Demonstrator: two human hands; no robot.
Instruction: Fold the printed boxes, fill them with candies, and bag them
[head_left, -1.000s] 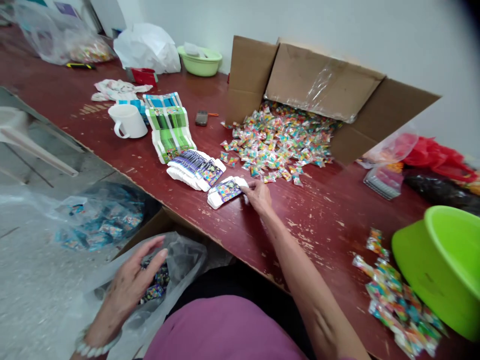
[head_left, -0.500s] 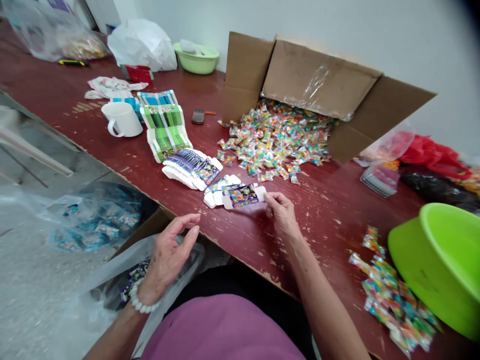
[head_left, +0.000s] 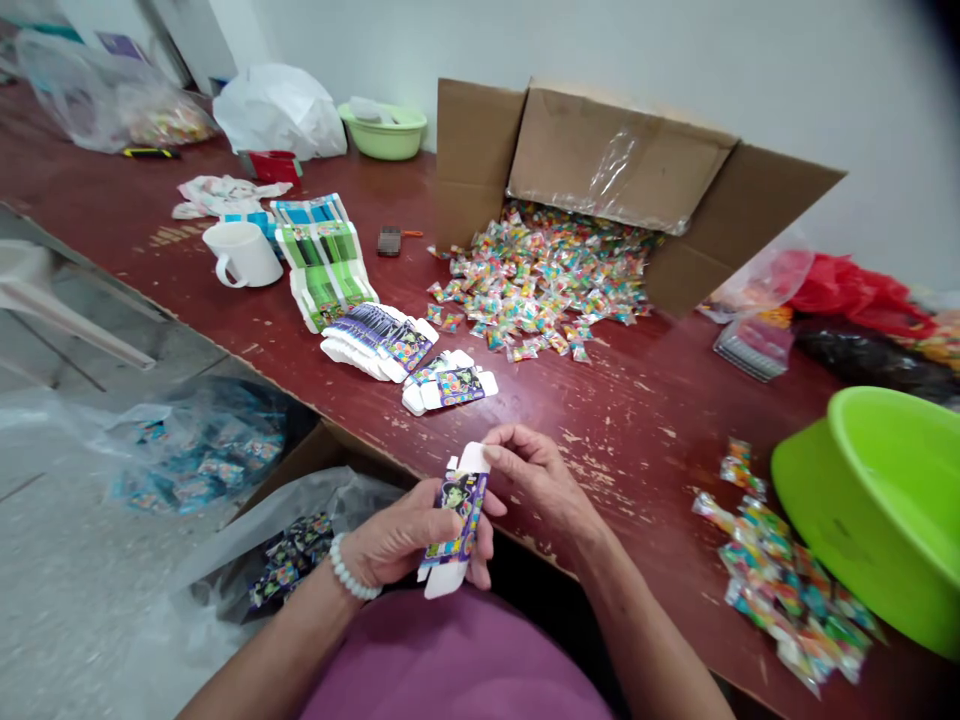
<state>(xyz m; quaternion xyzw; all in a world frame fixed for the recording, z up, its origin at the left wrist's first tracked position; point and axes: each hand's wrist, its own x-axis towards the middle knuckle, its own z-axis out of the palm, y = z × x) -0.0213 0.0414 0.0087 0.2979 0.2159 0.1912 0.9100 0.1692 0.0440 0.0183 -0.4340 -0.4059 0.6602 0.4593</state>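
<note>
Both hands hold one small flat printed carton (head_left: 455,510) just in front of the table edge. My left hand (head_left: 409,538) wraps round its lower half. My right hand (head_left: 529,475) pinches its white top flap. More flat purple cartons (head_left: 381,340) lie fanned out on the red table (head_left: 645,410), with a couple of loose ones (head_left: 448,385) beside them. Wrapped colourful sweets (head_left: 540,280) spill out of a tipped cardboard box (head_left: 600,160).
A green basin (head_left: 885,510) and a small heap of sweets (head_left: 780,590) sit at the right. Green and blue flat cartons (head_left: 322,255), a white mug (head_left: 244,253) and a phone (head_left: 388,240) lie at the left. Plastic bags with packets (head_left: 292,565) hang below the table edge.
My right hand lifted a carton from the loose pile and drew it toward me. My left hand came up out of the plastic bag and took hold of the carton.
</note>
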